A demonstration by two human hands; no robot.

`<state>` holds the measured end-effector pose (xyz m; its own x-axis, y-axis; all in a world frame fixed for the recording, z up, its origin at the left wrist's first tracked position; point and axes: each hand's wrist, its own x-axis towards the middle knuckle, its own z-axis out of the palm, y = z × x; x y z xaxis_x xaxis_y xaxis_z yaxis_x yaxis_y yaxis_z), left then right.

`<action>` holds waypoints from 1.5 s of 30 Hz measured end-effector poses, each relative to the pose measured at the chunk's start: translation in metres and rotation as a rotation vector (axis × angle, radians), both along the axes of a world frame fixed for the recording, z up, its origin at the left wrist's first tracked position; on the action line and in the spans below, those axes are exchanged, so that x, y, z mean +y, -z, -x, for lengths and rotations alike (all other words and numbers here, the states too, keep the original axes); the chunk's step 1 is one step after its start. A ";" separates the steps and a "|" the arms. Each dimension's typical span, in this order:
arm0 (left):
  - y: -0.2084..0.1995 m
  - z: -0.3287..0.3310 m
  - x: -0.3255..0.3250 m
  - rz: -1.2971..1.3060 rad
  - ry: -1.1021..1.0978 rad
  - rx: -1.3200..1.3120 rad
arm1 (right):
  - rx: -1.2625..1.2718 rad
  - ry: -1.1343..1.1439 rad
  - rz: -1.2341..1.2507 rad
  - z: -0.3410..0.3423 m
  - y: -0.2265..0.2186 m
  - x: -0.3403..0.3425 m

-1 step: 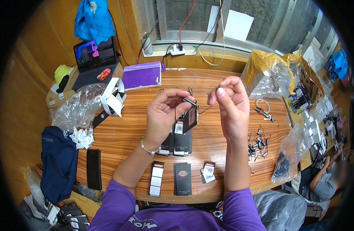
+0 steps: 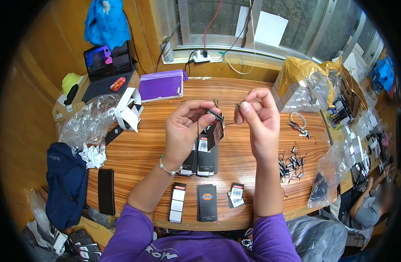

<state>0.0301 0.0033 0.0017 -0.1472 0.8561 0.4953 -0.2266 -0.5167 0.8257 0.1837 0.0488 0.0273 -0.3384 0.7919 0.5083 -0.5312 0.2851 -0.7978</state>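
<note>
Above the middle of the table, my left hand (image 2: 183,124) is closed on a small bunch of dark hang tags (image 2: 215,133), held tilted with their edges toward me. A thin dark cord (image 2: 230,123) runs from the tags toward my right hand (image 2: 261,120), whose thumb and fingers pinch its end; the very tip is too small to make out. Under my left hand lie stacks of black hang tags (image 2: 207,163). Closer to me are a tag with white panels (image 2: 177,204), a pile of black tags (image 2: 206,212) and small barcode tags (image 2: 236,196).
Loose black tag strings (image 2: 292,166) lie to the right, beside red-handled nippers (image 2: 300,129). A box of white packs (image 2: 296,98) stands far right. Leftward are a phone (image 2: 106,192), crumpled clear plastic (image 2: 89,120), a purple folder (image 2: 161,85) and a tablet (image 2: 106,65). A person (image 2: 368,209) sits at right.
My right hand has shifted slightly to the left, toward the tags. My left hand has barely moved and keeps its hold, with the tags tilted a little differently.
</note>
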 end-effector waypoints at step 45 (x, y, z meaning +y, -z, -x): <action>-0.016 0.015 -0.008 -0.094 0.066 0.113 | -0.149 -0.302 -0.048 0.022 0.014 0.009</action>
<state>0.0153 -0.0050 0.0181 -0.0307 0.8113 0.5839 -0.1711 -0.5798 0.7966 0.1618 0.0577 0.0129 -0.6275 0.6206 0.4702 -0.4763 0.1718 -0.8623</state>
